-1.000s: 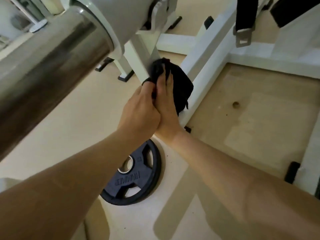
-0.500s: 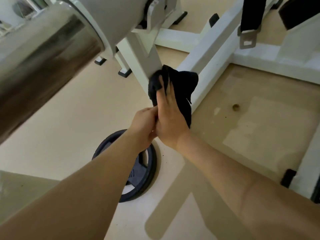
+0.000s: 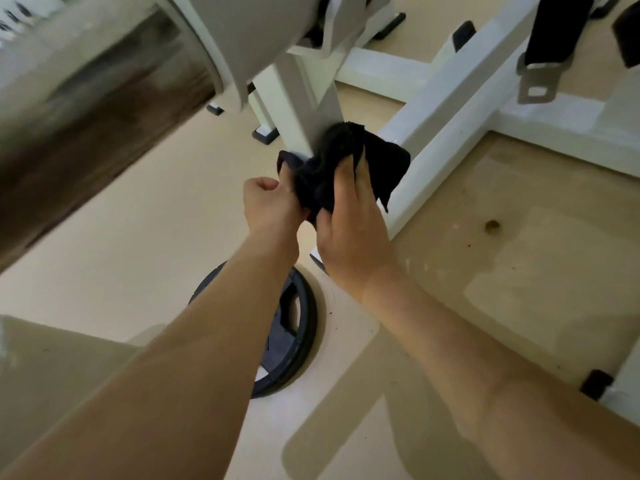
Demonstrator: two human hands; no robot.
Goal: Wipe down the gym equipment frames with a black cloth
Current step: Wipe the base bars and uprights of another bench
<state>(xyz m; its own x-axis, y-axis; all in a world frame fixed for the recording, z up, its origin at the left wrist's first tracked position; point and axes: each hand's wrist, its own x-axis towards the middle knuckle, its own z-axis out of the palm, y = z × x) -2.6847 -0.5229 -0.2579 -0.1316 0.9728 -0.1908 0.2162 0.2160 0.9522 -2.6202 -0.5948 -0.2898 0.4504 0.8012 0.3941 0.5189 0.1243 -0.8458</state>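
Cloth (image 3: 329, 168) is mid-frame, bunched round the white post (image 3: 304, 98) and lower than 1 s ago, since I've slid it down twd the base. L hand (image 3: 270, 206) has come apart from the R, fist curled, pinching the left end. R hand (image 3: 353, 230) curls over the bunch, pressing it on. Upper post prob done; lower bit + floor rails (image 3: 450, 109) left.

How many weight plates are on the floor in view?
1. The plate lies on the floor at lower centre, partly covered by the left forearm. Others may be hidden behind the arms or the frame.
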